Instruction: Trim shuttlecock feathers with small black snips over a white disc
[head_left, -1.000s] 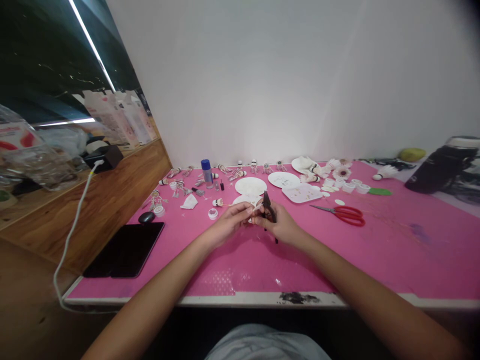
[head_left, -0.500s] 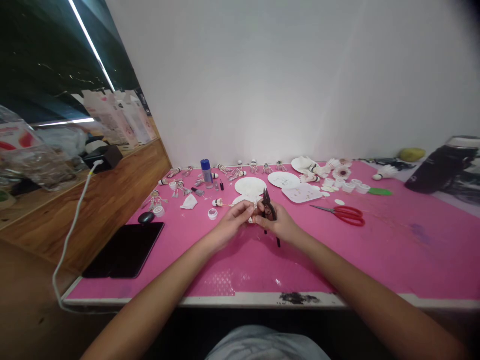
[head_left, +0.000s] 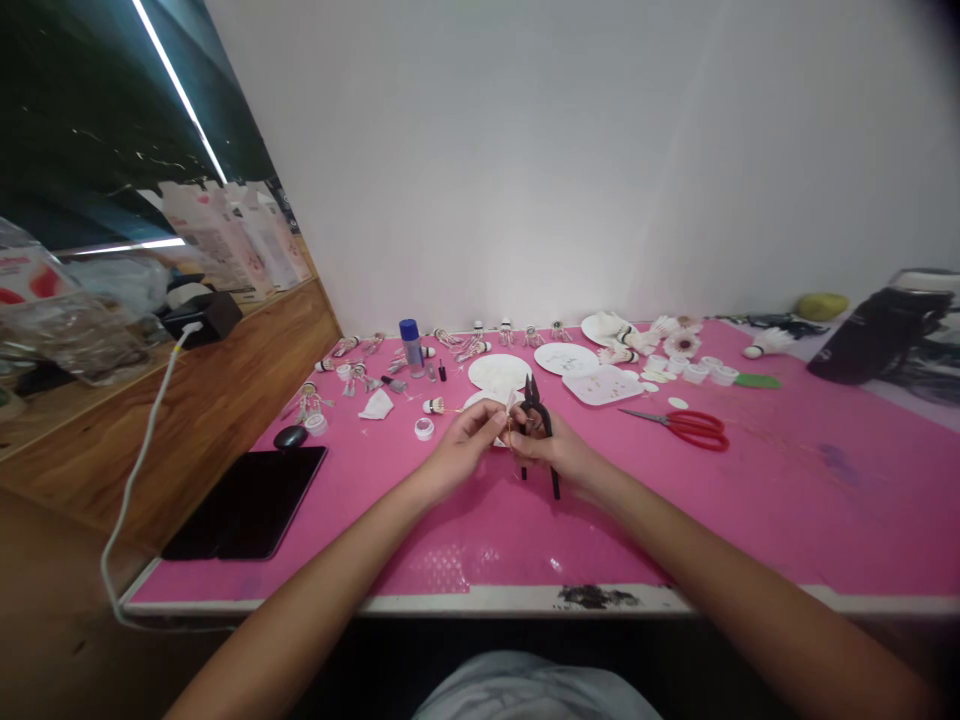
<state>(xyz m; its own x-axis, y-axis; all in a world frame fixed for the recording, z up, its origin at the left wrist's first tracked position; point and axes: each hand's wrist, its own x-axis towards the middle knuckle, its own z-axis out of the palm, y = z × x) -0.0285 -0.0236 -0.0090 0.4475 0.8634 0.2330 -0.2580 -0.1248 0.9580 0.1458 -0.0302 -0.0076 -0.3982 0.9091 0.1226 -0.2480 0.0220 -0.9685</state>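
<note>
My left hand (head_left: 474,432) is closed in a pinch on a small pale, feather-like piece (head_left: 513,401), most of which the fingers hide. Close beside it, my right hand (head_left: 556,446) is wrapped round black-handled pliers (head_left: 531,388). Their jaws point up and away from me, and the handles hang below the fingers. The fingertips of both hands meet at the pale piece. Just beyond them, white round plates (head_left: 499,371) lie partly behind the hands. A shuttlecock (head_left: 433,406) and a small white-rimmed jar (head_left: 424,428) are left of my left hand.
Red-handled scissors (head_left: 696,430) lie to the right, near a white tray (head_left: 602,386). Several shuttlecock pieces line the wall around a blue-capped bottle (head_left: 412,348). A black tablet (head_left: 246,503) and a mouse (head_left: 291,437) sit at left. A dark flask (head_left: 889,330) leans far right.
The pliers have turned slightly in my right hand, and their handles stand further apart. Both hands stay together at the pale piece. The whole view has shifted a little.
</note>
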